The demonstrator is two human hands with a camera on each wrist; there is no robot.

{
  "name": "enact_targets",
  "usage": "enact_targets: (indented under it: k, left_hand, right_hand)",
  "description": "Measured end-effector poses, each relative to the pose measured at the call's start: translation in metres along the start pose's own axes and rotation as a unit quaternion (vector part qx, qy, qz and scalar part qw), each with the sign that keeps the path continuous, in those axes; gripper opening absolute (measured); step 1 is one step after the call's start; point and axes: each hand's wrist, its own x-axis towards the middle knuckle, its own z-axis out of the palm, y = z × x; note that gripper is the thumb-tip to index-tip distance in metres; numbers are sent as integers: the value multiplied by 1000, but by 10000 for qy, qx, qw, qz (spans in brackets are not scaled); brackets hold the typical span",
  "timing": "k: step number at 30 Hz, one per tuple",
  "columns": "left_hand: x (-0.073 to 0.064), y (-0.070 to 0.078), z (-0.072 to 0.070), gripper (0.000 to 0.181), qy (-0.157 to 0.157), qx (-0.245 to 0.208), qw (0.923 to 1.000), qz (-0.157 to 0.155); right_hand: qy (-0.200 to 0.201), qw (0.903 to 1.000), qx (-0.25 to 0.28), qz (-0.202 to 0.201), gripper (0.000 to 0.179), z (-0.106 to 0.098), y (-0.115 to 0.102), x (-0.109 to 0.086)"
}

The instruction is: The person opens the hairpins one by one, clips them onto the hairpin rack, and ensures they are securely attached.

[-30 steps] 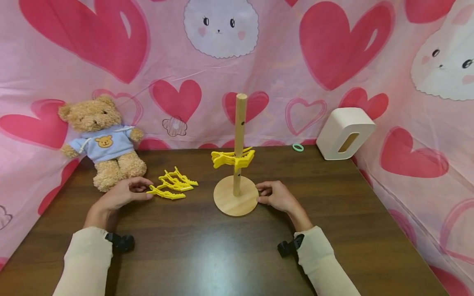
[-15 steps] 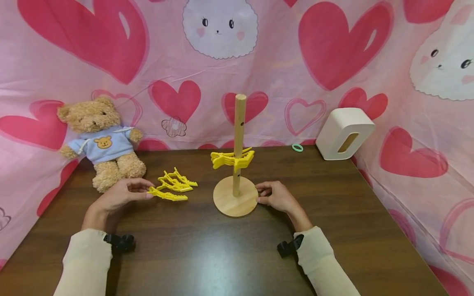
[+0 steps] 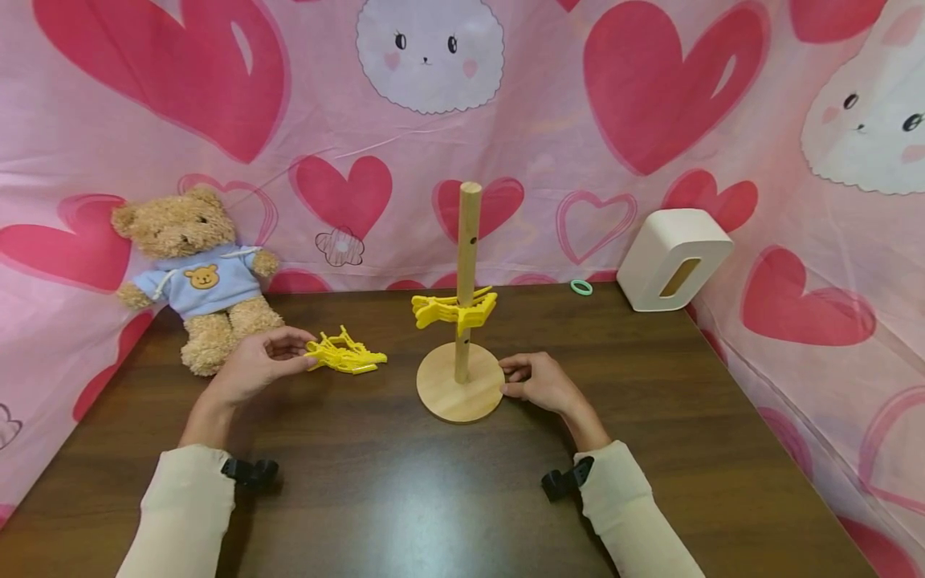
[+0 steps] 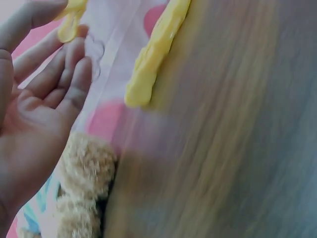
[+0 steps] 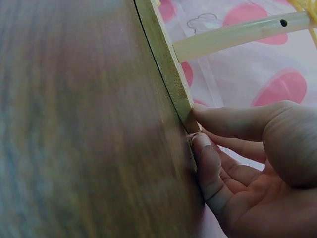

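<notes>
1 clip [image 4: 72,20] in L fingers [image 4: 80,79], wd. stand [image 3: 468,261]

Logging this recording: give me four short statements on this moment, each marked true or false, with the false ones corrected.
1. The left hand pinches a yellow piece. True.
2. The yellow cluster sits at the very top of the post. False: the yellow cluster sits well below it.
3. The right hand touches the edge of the round wooden base. True.
4. The teddy bear wears red. False: the teddy bear wears light blue.
</notes>
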Motion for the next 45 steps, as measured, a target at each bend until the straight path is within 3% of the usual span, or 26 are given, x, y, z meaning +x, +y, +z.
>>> enact_targets:
  k: [5,12,22,35,45]
  left_hand:
    - [3,16,10,37,519,-301,9982,2]
    - [10,38,15,34,1073,-417,9923,453]
    - [12,51,20,30,1265,-516,9888,599]
    - [20,60,29,30,1362,-503,9806,1319]
    - [20,78,33,21,1618,-514,9739,1504]
  right_hand:
    - [-10,10000,-16,11,39,0,0,0]
    - [9,9998,-177,-111,38,-1,2,0]
    - [65,9992,-328,-205,38,0,4,0]
    - [54,9990,-427,-83,37,0,3,1]
    - [74,9991,-419,-43,38,-1,0,2]
